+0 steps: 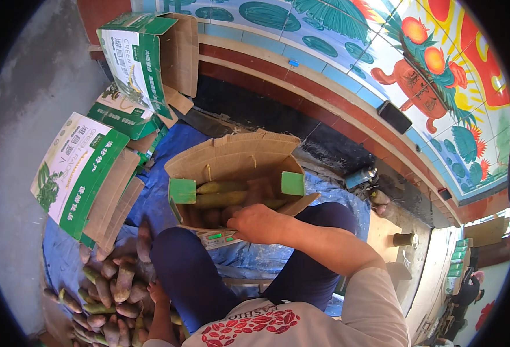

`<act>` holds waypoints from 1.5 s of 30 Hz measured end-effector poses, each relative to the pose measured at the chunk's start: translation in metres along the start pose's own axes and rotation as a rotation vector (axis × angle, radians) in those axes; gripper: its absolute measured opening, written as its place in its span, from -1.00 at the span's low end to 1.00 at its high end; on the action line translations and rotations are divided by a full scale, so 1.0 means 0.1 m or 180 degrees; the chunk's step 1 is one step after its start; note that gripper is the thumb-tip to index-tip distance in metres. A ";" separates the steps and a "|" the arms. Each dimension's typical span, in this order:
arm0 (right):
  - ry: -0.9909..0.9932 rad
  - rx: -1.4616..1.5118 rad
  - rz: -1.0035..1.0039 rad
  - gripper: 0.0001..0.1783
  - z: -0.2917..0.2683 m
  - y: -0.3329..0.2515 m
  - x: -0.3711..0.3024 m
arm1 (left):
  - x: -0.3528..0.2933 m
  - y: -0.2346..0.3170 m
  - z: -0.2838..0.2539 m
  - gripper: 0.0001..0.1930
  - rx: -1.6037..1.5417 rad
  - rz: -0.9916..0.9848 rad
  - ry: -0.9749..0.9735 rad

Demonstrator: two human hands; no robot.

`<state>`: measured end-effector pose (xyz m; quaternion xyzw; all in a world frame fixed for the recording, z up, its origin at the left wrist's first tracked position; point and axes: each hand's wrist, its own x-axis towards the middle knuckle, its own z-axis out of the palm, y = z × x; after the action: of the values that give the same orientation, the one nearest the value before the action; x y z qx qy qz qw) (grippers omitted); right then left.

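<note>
An open cardboard box (pixel 232 151) stands between my knees, its flaps spread and several long green radishes (pixel 220 199) lying inside. Over its near edge my right hand (pixel 258 224) is closed, with curled fingers beside a brownish radish end; what it grips is hidden. Under the box's front shows a scale (pixel 215 238) with a lit green display. Low on the left, beside my thigh, my left hand (pixel 159 293) is at the edge of a heap of muddy radishes (pixel 106 283). Its fingers are mostly hidden.
Empty green-and-white cartons (pixel 81 173) stand at the left, with another carton (pixel 133 63) behind them. Blue sheeting (pixel 174 150) covers the floor. A painted tile wall (pixel 324 34) with a ledge runs along the back. A dark phone-like slab (pixel 394 117) rests against it.
</note>
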<state>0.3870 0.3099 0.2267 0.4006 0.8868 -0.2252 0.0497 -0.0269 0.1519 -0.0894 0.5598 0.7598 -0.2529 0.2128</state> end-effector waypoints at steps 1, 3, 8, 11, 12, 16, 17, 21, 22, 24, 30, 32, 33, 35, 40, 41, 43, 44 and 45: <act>0.0049 -0.0027 -0.0039 -0.72 0.02 -0.01 0.00 | -0.03 -0.05 -0.04 -0.48 0.0080 0.0007 0.0154; 0.0324 -0.0031 -0.0231 -0.75 0.03 -0.04 -0.01 | -0.14 -0.08 -0.16 -0.39 -0.0481 -0.0301 0.0289; 0.1208 -0.0649 -0.0773 -0.79 -0.05 -0.19 -0.03 | -0.47 -0.06 -0.50 -0.18 -0.1661 -0.0831 0.0591; 0.2105 -0.0629 -0.1424 -0.82 -0.09 -0.34 -0.07 | -0.51 -0.18 -0.43 -0.10 -0.2004 -0.0901 0.0995; 0.2108 -0.0637 -0.1672 -0.86 -0.06 -0.39 -0.08 | -0.60 -0.16 -0.55 -0.10 -0.2254 -0.0854 0.1036; 0.1922 -0.0539 -0.2098 -0.89 0.04 -0.46 -0.17 | -0.76 -0.12 -0.97 -0.16 -0.2981 -0.0589 0.1463; 0.1961 -0.0521 -0.2097 -0.89 0.05 -0.45 -0.19 | -0.78 -0.13 -1.05 -0.20 -0.3243 -0.0446 0.1789; 0.2005 -0.0424 -0.1953 -0.87 0.08 -0.36 -0.21 | -1.06 -0.17 -1.82 -0.33 -0.3951 -0.0286 0.2571; 0.2030 -0.0439 -0.1868 -0.88 0.08 -0.34 -0.22 | -1.21 -0.04 -2.13 -0.37 -0.4233 -0.0190 0.2798; 0.1994 -0.0483 -0.1822 -0.90 0.06 -0.32 -0.27 | -1.39 0.04 -2.55 -0.37 -0.4818 0.0351 0.2941; 0.1707 -0.0656 -0.1640 -0.90 0.12 -0.24 -0.37 | -1.64 0.68 -3.41 -0.40 -0.5416 0.1443 0.2961; 0.1723 -0.0678 -0.1721 -0.88 0.12 -0.24 -0.37 | -1.67 0.92 -3.53 -0.40 -0.5341 0.1952 0.2638; 0.1686 -0.0679 -0.1681 -0.88 0.12 -0.24 -0.37 | -1.66 1.08 -3.58 -0.40 -0.5324 0.1985 0.2638; 0.1672 -0.0675 -0.1640 -0.88 0.12 -0.25 -0.40 | -1.65 1.39 -3.63 -0.40 -0.5027 0.2102 0.2130; 0.1542 -0.0658 -0.1628 -0.87 0.12 -0.28 -0.48 | -1.52 2.09 -3.65 -0.40 -0.4601 0.2375 0.1183; 0.1563 -0.0653 -0.1629 -0.87 0.12 -0.29 -0.48 | -1.47 2.19 -3.63 -0.40 -0.4580 0.2379 0.1192; 0.1495 -0.0745 -0.1597 -0.87 0.13 -0.28 -0.49 | -1.34 2.39 -3.58 -0.39 -0.4238 0.2483 0.1056; 0.1504 -0.0737 -0.1584 -0.87 0.12 -0.27 -0.49 | -1.33 2.49 -3.58 -0.39 -0.4225 0.2489 0.1046; 0.1432 -0.0788 -0.1550 -0.88 0.10 -0.26 -0.49 | -1.34 2.59 -3.58 -0.37 -0.4171 0.2325 0.0894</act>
<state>0.4001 0.2564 0.2400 0.2079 0.9656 -0.0274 -0.1539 0.2446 0.3386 0.2344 0.5618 0.5412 0.4097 0.4729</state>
